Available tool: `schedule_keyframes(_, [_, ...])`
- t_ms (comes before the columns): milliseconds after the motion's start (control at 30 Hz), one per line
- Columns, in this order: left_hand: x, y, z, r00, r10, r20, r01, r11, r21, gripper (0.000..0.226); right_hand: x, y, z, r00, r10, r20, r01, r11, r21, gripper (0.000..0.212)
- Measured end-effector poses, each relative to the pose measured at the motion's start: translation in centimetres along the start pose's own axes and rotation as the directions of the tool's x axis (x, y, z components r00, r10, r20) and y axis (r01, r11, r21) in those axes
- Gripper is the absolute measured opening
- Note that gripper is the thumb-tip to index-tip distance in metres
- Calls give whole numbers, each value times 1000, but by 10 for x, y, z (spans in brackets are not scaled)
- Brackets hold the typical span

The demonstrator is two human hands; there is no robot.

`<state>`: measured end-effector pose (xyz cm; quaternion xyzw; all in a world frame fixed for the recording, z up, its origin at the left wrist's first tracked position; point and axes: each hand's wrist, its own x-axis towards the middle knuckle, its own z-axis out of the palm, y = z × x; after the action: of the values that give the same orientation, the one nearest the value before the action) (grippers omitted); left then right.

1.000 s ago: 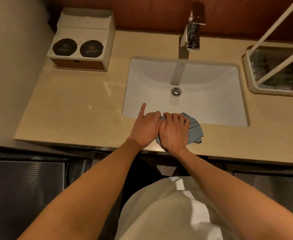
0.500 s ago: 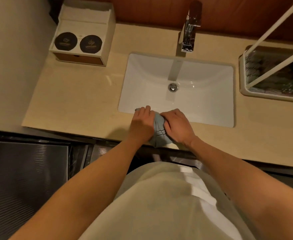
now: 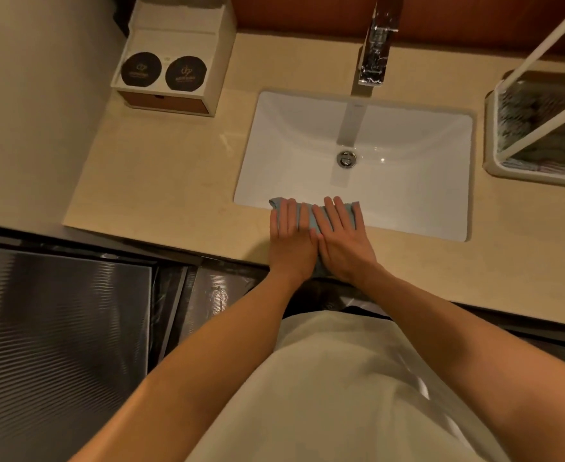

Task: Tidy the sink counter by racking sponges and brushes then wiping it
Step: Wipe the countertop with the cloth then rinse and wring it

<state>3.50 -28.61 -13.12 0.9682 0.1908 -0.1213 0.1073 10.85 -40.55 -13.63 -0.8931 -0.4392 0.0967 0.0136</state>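
Both hands lie flat, palms down, fingers extended, side by side on a blue cloth [image 3: 315, 219] at the front edge of the counter [image 3: 161, 181]. Left hand [image 3: 291, 240] covers the cloth's left part; right hand [image 3: 344, 240] covers the right part. Thumbs touch or nearly touch at centre. Neither hand pinches or grips; both press down w/ fingers close together.

Cloth position: on the counter strip btwn the sink [image 3: 408, 195] and the counter's front edge, w/ its far edge reaching over the sink's near rim. Fingertips of both hands sit at that rim. Only narrow parts of the cloth show: far edge, gap btwn the hands, a bit near the wrists.

Sink: white, rectangular, drain [image 3: 346, 159] at centre. Faucet [image 3: 376, 45] behind it, chrome. Rear left of the counter: white box [image 3: 174, 45] w/ two round dark lids [image 3: 163, 72] on top. Right of the sink: white-framed tray [image 3: 494, 161]; contents unclear.
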Motion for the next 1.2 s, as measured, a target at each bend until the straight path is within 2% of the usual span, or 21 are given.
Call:
schedule_keyframes(100, [-2, -5, -2, 999, 12, -48, -12, 1000, 3, 89, -3, -7, 3, 1000, 10, -16, -10, 1000, -7, 62])
schedule_keyframes(200, [-6, -19, -2, 998, 61, 12, -61, 997, 38, 88, -5, -24, 9, 999, 34, -23, -33, 999, 14, 64])
schedule_keyframes(500, [0, -112, -14, 988, 153, -23, -151, 985, 82, 78, 37, -103, 13, 995, 89, -54, -87, 996, 28, 68])
schedule_keyframes(733, [5, -196, -34, 962, 240, 127, -259, 953, 157, 79, 72, -181, 21, 977, 201, -76, -194, 977, 91, 69])
schedule_keyframes(967, [8, -253, -33, 945, 324, 36, -326, 937, 124, 69, 97, -226, 20, 965, 252, -70, -246, 965, 87, 65])
schedule_keyframes(1067, [18, -262, -30, 947, 319, -24, -316, 945, 85, 67, 107, -227, 19, 965, 256, -56, -253, 966, 61, 65])
schedule_keyframes(1200, [45, -262, -42, 967, 250, 55, -256, 951, 171, 69, 136, -219, 11, 967, 250, -42, -247, 967, 67, 64])
